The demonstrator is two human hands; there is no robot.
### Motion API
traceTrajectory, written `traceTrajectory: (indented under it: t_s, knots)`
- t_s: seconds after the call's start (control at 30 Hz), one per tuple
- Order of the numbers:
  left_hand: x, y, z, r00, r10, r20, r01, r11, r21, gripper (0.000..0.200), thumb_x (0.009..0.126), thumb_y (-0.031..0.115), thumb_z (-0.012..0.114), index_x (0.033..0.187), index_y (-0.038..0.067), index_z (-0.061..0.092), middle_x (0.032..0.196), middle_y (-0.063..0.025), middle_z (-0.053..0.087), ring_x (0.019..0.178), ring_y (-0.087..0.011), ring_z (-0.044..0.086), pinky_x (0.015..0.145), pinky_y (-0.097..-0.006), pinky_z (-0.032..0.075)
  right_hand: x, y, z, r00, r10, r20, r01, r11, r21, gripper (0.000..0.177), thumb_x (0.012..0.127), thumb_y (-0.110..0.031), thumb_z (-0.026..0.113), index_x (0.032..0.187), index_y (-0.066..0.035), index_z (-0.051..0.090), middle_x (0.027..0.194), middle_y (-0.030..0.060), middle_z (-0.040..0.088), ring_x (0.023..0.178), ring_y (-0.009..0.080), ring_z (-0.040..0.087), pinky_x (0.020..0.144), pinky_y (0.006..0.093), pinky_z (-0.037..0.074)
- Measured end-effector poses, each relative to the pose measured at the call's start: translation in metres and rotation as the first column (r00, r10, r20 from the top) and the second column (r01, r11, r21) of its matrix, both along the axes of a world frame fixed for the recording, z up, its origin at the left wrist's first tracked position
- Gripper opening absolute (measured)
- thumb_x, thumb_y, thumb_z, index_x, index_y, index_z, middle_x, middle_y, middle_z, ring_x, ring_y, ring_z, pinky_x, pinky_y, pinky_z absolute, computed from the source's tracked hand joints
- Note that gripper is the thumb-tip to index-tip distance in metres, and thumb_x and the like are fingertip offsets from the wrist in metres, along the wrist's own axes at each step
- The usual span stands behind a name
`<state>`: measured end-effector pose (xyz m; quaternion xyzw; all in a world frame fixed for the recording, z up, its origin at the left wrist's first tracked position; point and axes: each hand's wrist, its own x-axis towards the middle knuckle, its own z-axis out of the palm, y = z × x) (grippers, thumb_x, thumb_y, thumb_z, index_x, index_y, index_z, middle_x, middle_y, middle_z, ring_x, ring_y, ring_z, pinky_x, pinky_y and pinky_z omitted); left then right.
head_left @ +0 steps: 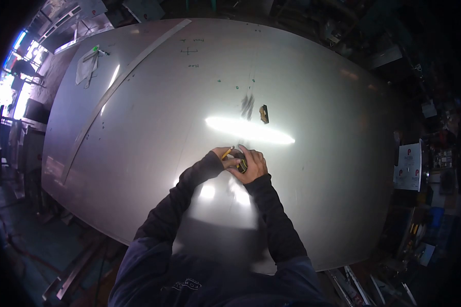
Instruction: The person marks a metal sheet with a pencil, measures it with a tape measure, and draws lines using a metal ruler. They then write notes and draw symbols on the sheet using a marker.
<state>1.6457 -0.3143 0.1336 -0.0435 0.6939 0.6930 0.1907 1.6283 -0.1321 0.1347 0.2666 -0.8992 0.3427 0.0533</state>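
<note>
My two hands are close together over the middle of a large shiny metal sheet (322, 204). Between the fingers of my left hand (224, 156) is a yellow pencil-like stick (228, 152), and its fingertips reach the black and yellow tape measure (242, 163). Wrapped round that tape measure is my right hand (254, 166). Beyond the hands, a small black and tan object (264, 114) lies on the sheet, beside a dark smudge (247, 107).
A long flat metal strip (112, 89) lies across the sheet's left part. Near the far left corner are a white paper or cloth (87, 66) and a green-tipped tool (96, 48). Shelves with white printed sheets (410, 165) stand at the right.
</note>
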Motion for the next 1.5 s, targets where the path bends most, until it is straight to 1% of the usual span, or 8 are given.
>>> traceTrajectory:
  t_s: [0.27,0.37,0.43,0.53,0.6,0.7,0.9,1.5]
  knots:
    - [-0.042,-0.025,-0.041,0.997,-0.023,0.078,0.027,0.998,-0.053,0.028,0.079,0.016,0.082,0.09,0.002,0.061,0.081,-0.0016,0.064,0.076,-0.009,0.058,0.071,-0.0253,0.049,-0.034,-0.014,-0.016,0.996,0.07,0.051,-0.076,0.988,0.134,0.07,0.073,-0.046,0.076,0.13,-0.012,0.056,0.099,0.0147,0.064,0.094,0.033,0.059,0.082,0.0439,0.047]
    - [-0.081,-0.05,-0.084,0.962,0.264,-0.074,-0.273,0.947,-0.169,0.023,0.078,0.014,0.082,0.087,0.005,0.063,0.076,0.0025,0.059,0.068,-0.0067,0.051,0.064,-0.0269,0.046,-0.072,-0.008,-0.036,0.992,-0.027,-0.121,0.067,0.939,0.337,0.065,0.076,-0.042,0.073,0.132,-0.014,0.056,0.099,0.0144,0.064,0.094,0.0331,0.059,0.082,0.0455,0.046]
    - [-0.118,-0.083,-0.053,0.906,0.422,-0.017,-0.406,0.861,-0.306,0.028,0.076,0.021,0.084,0.084,0.005,0.062,0.072,0.0021,0.058,0.065,-0.0081,0.05,0.061,-0.0271,0.046,-0.115,0.012,-0.047,0.98,-0.199,-0.027,0.19,0.876,0.444,0.061,0.078,-0.035,0.071,0.133,-0.014,0.055,0.105,0.0157,0.062,0.101,0.034,0.057,0.09,0.0476,0.043]
    - [-0.162,-0.113,-0.04,0.764,0.618,-0.185,-0.629,0.648,-0.43,0.042,0.075,0.033,0.084,0.088,0.001,0.06,0.073,-0.006,0.06,0.065,-0.0154,0.055,0.065,-0.0315,0.049,-0.158,0.025,-0.041,0.903,-0.334,-0.271,0.428,0.749,0.505,0.057,0.077,-0.024,0.07,0.132,-0.014,0.056,0.113,0.0154,0.059,0.11,0.0345,0.053,0.1,0.05,0.038]
    - [-0.193,-0.126,-0.059,0.767,0.594,-0.241,-0.627,0.616,-0.477,0.044,0.073,0.035,0.084,0.087,0.001,0.06,0.073,-0.0069,0.06,0.065,-0.0167,0.056,0.065,-0.0327,0.05,-0.174,0.014,-0.047,0.86,-0.253,-0.444,0.412,0.857,0.309,0.057,0.075,-0.013,0.07,0.131,-0.015,0.058,0.119,0.0138,0.056,0.117,0.0346,0.049,0.106,0.0507,0.033]
    - [-0.214,-0.119,-0.061,0.772,0.546,-0.326,-0.611,0.495,-0.618,0.048,0.071,0.041,0.083,0.085,0.002,0.059,0.072,-0.0082,0.062,0.066,-0.0211,0.06,0.067,-0.0353,0.051,-0.181,-0.037,-0.054,0.951,-0.161,-0.264,0.175,0.984,0.027,0.037,0.078,-0.012,0.07,0.114,-0.015,0.068,0.114,0.008,0.057,0.113,0.027,0.052,0.103,0.0477,0.035]
    - [-0.222,-0.122,-0.074,0.766,0.56,-0.316,-0.59,0.417,-0.691,0.046,0.071,0.041,0.083,0.083,0.004,0.059,0.071,-0.006,0.062,0.065,-0.0214,0.061,0.067,-0.0352,0.052,-0.238,-0.039,-0.089,0.968,-0.19,-0.163,0.188,0.982,-0.033,0.015,0.074,-0.022,0.076,0.087,-0.016,0.074,0.088,-0.001,0.061,0.093,0.021,0.057,0.092,0.0391,0.037]
    - [-0.218,-0.114,-0.064,0.728,0.603,-0.327,-0.615,0.364,-0.699,0.046,0.07,0.04,0.086,0.087,0.004,0.063,0.071,0.0001,0.057,0.065,-0.0124,0.053,0.064,-0.0295,0.047,-0.252,-0.037,-0.078,0.955,-0.17,-0.243,0.16,0.985,-0.061,0.008,0.076,-0.022,0.075,0.081,-0.017,0.071,0.086,-0.0041,0.068,0.088,0.0175,0.061,0.098,0.0411,0.031]
